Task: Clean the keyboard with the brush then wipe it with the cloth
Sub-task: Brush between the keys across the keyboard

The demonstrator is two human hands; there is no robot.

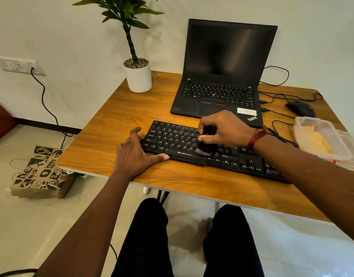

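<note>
Our right hand (222,130) grips the small black pale-bristled brush (203,149). We should sweep gently along the black plastic keyboard (172,137) beneath it, while our left hand (136,154) lies open, bracing.

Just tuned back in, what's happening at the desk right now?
A person is brushing the black keyboard on the wooden table. The right hand grips a small black brush, its pale bristles down on the keys near the space bar. The left hand rests open against the keyboard's left end, steadying it. No cloth is in either hand; a clear container holding something yellowish sits at the table's right edge.
</note>
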